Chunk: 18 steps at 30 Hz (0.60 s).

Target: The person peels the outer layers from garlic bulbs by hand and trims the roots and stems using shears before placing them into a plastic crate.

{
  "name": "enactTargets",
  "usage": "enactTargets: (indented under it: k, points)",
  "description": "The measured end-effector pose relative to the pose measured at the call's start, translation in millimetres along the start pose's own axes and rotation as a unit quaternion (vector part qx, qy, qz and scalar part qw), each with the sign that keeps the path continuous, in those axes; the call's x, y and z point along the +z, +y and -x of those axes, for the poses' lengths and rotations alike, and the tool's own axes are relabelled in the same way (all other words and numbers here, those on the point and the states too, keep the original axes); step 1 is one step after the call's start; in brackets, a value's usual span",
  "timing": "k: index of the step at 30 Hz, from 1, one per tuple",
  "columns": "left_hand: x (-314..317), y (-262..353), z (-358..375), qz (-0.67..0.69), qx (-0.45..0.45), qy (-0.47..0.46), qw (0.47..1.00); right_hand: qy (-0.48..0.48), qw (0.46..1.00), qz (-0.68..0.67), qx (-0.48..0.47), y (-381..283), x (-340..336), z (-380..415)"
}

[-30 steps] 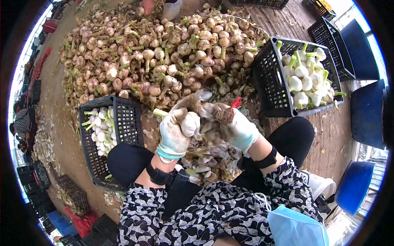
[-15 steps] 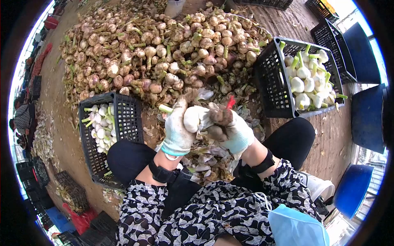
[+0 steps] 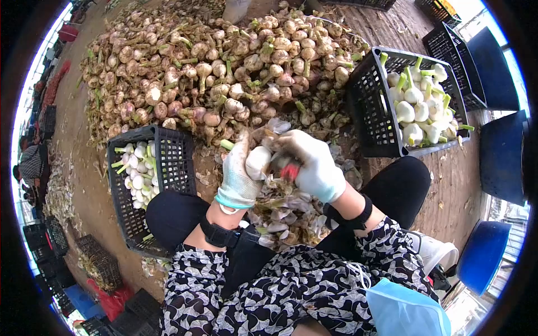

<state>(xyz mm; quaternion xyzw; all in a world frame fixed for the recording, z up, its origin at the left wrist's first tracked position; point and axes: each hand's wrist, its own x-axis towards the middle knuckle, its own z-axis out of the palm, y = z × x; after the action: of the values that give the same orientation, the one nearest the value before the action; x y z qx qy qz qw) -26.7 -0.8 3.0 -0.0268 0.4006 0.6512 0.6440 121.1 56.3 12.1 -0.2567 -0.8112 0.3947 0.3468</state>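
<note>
My left hand (image 3: 237,171), in a soiled white glove with a teal cuff, is closed around a garlic bulb (image 3: 258,162). The bulb is white, and its cut green stem (image 3: 227,144) pokes out on the far side of the thumb. Close against the bulb, my right hand (image 3: 314,165) is curled in a similar glove around a small tool with a red part (image 3: 290,172); blur and fingers hide its kind. Loose skins (image 3: 278,126) lie just beyond the hands. Below them are more peeled skins (image 3: 286,215) between my legs.
A heap of unpeeled garlic (image 3: 224,73) spreads ahead. Black crates of white garlic stand at left (image 3: 176,162) and right (image 3: 364,106). Blue barrels (image 3: 485,257) line the right side. Another person (image 3: 33,168) is at far left, among stacked crates.
My right hand has rolled over, its back now facing up, and the red part has swung from above the hand down beside the bulb. The left hand keeps hold of the garlic bulb.
</note>
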Motion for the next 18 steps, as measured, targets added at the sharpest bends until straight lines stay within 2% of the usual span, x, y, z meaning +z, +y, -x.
enactTargets:
  k: [1,3,4,5,7,8,9,11,13,14,15,16,17,18]
  points:
    - [-10.8,-1.9,-5.7,0.016,-0.017,0.021,1.0,0.051,0.995,-0.075,0.034,-1.0,4.9,-1.3]
    - [-26.8,1.2,-16.8,0.018,-0.015,0.027,0.999,-0.073,0.996,-0.048,0.0,-15.5,10.0,12.4]
    - [-33.2,2.3,-21.2,0.019,-0.014,0.035,0.999,-0.173,0.983,-0.059,-0.005,-32.8,16.0,22.6]
    - [-11.3,10.0,-8.5,-0.123,0.019,0.118,0.985,-0.203,0.972,-0.105,-0.044,-27.6,29.4,32.8]
    - [-31.3,-0.1,-15.9,-0.029,0.079,-0.002,0.996,-0.273,0.952,0.083,0.111,4.0,23.7,27.8]
    - [-30.1,1.3,-16.9,-0.032,0.076,-0.006,0.997,-0.13,0.984,0.091,0.086,29.0,22.9,30.3]
    - [-26.2,1.3,-16.1,-0.045,0.074,0.026,0.996,-0.021,0.988,-0.032,0.148,22.7,20.6,15.7]
    - [2.7,-0.1,0.7,-0.073,0.064,0.089,0.991,0.04,0.974,-0.134,0.178,-3.4,28.4,-7.9]
    - [-10.6,6.5,-2.9,-0.224,0.177,0.118,0.951,0.007,0.991,-0.062,0.121,5.1,37.0,-16.1]
    - [-23.1,22.8,-4.6,-0.177,0.219,0.129,0.951,-0.068,0.983,-0.035,0.17,11.1,39.7,-20.0]
    - [-37.6,43.0,-5.8,-0.13,0.258,0.141,0.947,-0.162,0.967,0.068,0.183,32.4,46.0,-20.8]
    - [-35.0,68.4,7.8,-0.194,0.375,0.142,0.895,-0.226,0.935,0.124,0.243,45.5,42.6,-22.4]
    - [-31.9,92.6,22.5,-0.262,0.463,0.186,0.826,-0.289,0.892,0.179,0.298,59.5,37.6,-24.7]
    - [-29.2,115.9,37.9,-0.308,0.502,0.247,0.769,-0.283,0.874,0.217,0.329,87.1,34.5,-19.7]
